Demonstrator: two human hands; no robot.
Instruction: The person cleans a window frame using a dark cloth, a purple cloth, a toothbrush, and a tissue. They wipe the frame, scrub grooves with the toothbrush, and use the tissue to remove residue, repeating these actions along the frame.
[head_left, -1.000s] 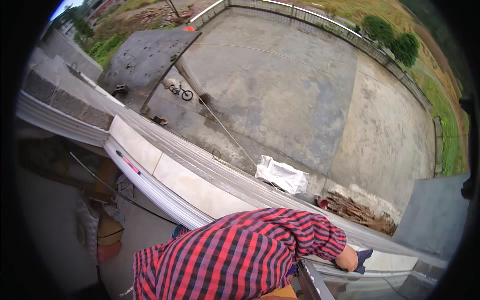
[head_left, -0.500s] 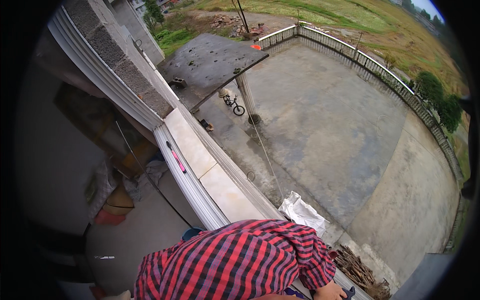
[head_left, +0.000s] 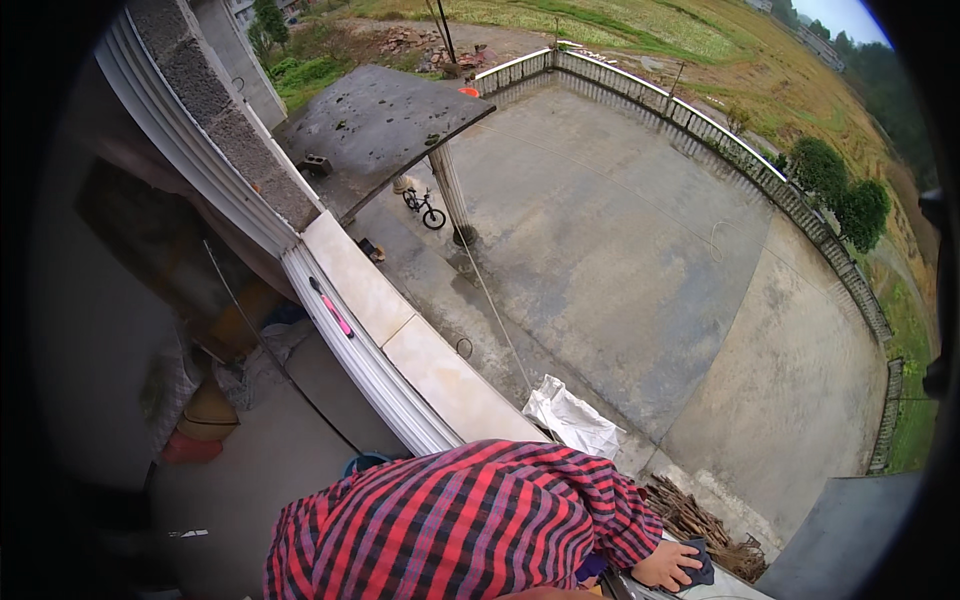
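My left arm in a red and black plaid sleeve (head_left: 430,520) spans the lower middle of the view. At its end, near the lower right, my left hand (head_left: 660,567) lies palm down with its fingers spread over a dark cloth (head_left: 702,568). The hand presses the cloth against the window ledge; part of the cloth sticks out past the fingertips. My right hand is not in view.
A pink and black handled tool (head_left: 332,307) lies in the white window track (head_left: 385,390), beside a tiled sill (head_left: 450,375). Outside, far below, are a concrete yard (head_left: 600,250), a white sheet (head_left: 575,415) and stacked sticks (head_left: 695,518). Indoors a thin rod (head_left: 280,365) leans.
My left hand and the dark cloth have come further into view, slightly up and to the right. The fingers now show spread over the cloth. The surroundings have shifted left in the view.
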